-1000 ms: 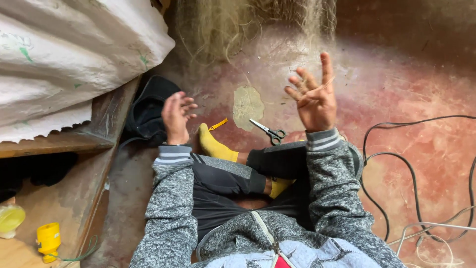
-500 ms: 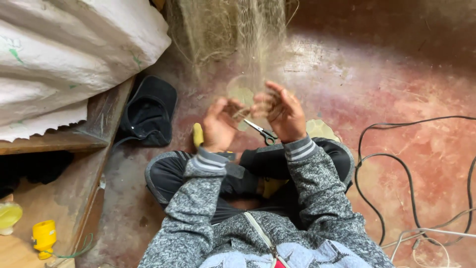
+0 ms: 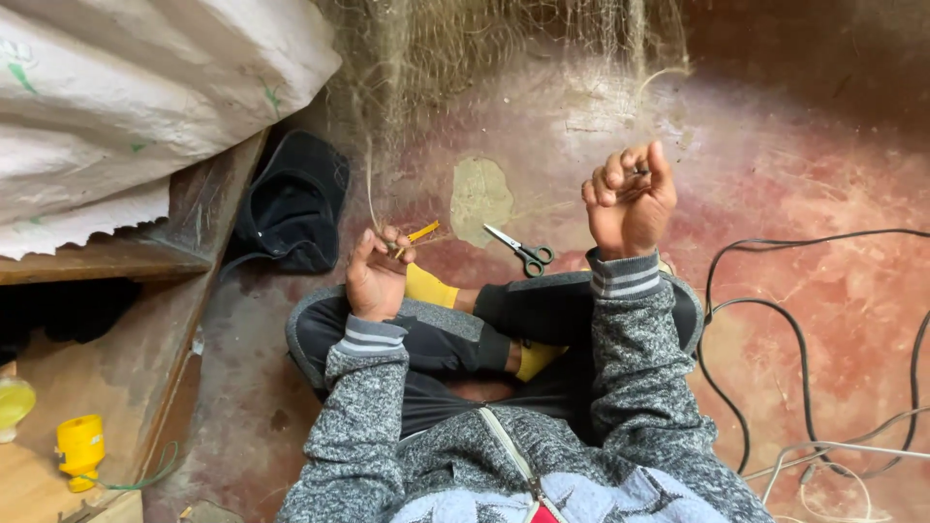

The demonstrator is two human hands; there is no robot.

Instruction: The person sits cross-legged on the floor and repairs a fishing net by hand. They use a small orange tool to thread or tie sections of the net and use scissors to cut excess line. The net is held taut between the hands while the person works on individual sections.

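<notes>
left hand pinches a thin yellow netting needle, right hand fisted on fine tan mesh net strands; mending looks mid-way, steel scissors lie unused between the grips.

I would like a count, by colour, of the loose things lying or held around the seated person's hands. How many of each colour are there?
Yellow: 2, the slim tool held in the left hand and the small container on the wooden shelf
Black: 1, the cap
Silver with dark handles: 1, the scissors
Pale brown: 1, the net pulled by the right hand
Total: 5
</notes>
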